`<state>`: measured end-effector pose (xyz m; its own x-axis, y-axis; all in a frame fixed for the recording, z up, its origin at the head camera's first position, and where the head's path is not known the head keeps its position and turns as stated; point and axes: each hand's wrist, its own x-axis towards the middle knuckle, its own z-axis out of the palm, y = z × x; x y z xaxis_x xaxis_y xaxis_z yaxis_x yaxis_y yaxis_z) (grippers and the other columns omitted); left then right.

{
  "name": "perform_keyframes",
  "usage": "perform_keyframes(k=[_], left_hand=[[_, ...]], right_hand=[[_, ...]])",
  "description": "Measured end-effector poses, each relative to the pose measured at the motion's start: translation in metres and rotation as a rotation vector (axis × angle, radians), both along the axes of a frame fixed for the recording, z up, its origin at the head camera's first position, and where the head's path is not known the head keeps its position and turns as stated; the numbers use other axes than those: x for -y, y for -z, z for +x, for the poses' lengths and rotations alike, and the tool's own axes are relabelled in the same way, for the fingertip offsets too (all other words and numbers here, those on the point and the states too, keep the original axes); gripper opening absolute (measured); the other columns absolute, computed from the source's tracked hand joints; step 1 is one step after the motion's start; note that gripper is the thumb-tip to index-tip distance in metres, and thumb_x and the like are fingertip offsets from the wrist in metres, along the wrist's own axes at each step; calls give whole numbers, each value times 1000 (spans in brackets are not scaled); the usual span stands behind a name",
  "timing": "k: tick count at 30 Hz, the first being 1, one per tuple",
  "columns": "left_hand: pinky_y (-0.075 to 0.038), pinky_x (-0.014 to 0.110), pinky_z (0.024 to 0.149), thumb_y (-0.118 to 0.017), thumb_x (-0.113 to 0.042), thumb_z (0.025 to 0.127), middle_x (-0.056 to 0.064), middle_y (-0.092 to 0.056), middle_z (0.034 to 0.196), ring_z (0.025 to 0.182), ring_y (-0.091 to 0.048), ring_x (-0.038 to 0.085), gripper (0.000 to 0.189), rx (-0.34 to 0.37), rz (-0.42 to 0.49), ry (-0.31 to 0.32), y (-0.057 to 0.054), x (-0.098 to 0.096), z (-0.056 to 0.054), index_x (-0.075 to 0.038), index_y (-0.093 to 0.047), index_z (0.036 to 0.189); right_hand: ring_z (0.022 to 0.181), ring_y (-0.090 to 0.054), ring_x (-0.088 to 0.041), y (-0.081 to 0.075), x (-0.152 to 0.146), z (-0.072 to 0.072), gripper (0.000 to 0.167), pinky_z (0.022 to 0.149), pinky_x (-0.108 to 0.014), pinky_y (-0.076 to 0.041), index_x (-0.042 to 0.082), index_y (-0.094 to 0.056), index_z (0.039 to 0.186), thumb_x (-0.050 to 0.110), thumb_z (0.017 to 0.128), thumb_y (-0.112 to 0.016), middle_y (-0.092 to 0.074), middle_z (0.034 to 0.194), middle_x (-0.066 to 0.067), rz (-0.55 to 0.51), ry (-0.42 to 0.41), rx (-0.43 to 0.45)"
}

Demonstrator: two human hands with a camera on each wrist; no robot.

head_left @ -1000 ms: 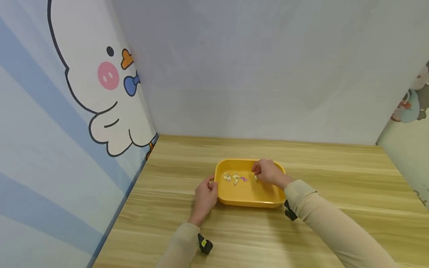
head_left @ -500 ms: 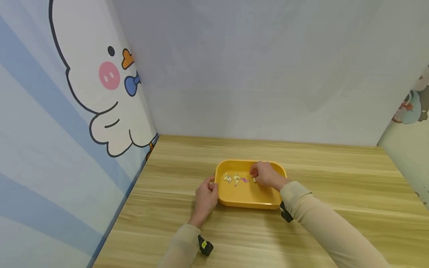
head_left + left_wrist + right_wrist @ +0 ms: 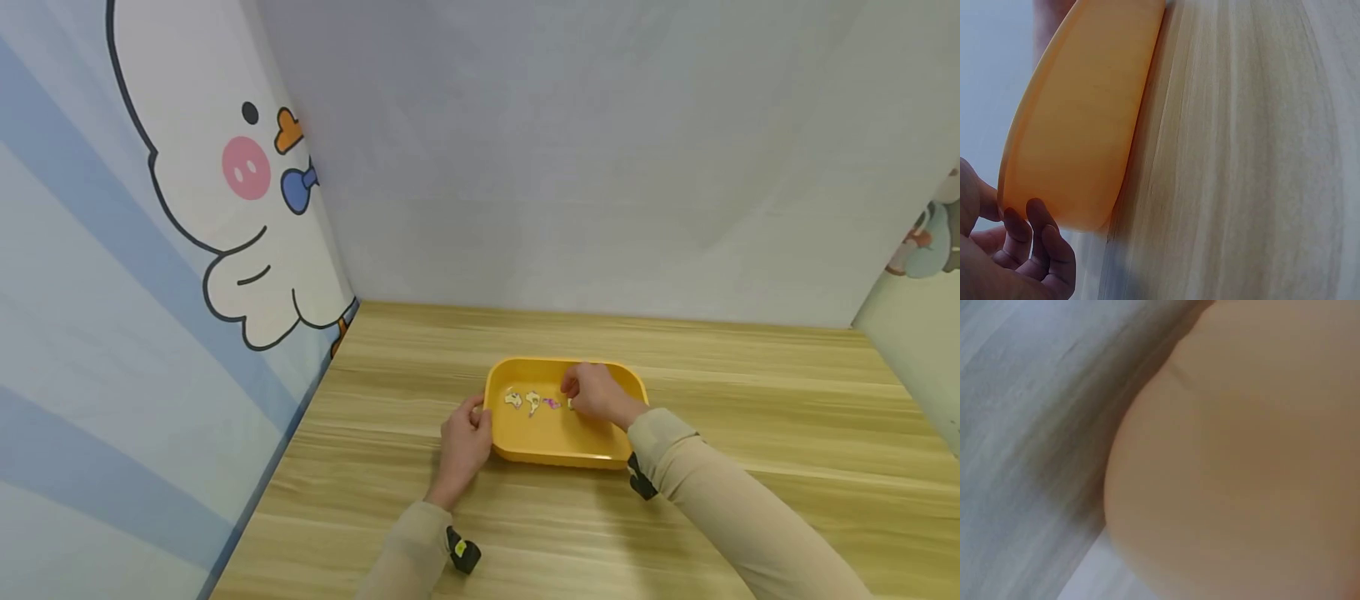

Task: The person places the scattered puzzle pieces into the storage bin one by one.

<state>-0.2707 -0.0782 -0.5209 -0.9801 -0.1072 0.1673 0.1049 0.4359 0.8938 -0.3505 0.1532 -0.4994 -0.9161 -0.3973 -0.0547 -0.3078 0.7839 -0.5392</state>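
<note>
on the desk (image 3: 360,467) sits the tray (image 3: 525,437), its left end gripped by the left hand (image 3: 461,442). the right hand (image 3: 596,393) curls inside, grip hidden; the pale piece (image 3: 571,404) beneath now lies slightly nearer the pink piece (image 3: 552,403), narrowing the gap.

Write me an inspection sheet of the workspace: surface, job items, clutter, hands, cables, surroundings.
Surface: wood-grain table.
Job items: yellow tray on the table; inside, left to right, a pale piece, a longer pale piece, a pink piece and a partly hidden piece.
Clutter: nothing seen.
Hands: left hand holds the tray's left end; right hand is inside the tray at the partly hidden piece, its grip unclear.
Cables: nothing seen.
Surroundings: grey backdrop behind; cartoon bird on the left wall.
</note>
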Motion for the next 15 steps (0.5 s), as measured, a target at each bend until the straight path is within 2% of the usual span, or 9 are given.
perform_keyframes(k=[5, 15], left_hand=[[-37, 23, 44, -57, -7, 93, 0, -48, 62, 50, -44, 10, 27, 9, 1, -8, 0, -1, -2, 3, -63, 117], [-37, 23, 44, -58, -4, 91, -1, -48, 61, 49, -44, 10, 25, -22, -6, -12, 6, -2, -3, 4, -64, 114]], right_hand=[[79, -63, -21, 5, 0, -2, 21, 72, -35, -51, 1, -68, 87, -10, 69, -65, -66, 82, -4, 10, 10, -25], [77, -61, -22, 7, 1, -2, 17, 71, -37, -51, 1, -67, 84, -10, 71, -67, -65, 80, -5, 11, -19, -45]])
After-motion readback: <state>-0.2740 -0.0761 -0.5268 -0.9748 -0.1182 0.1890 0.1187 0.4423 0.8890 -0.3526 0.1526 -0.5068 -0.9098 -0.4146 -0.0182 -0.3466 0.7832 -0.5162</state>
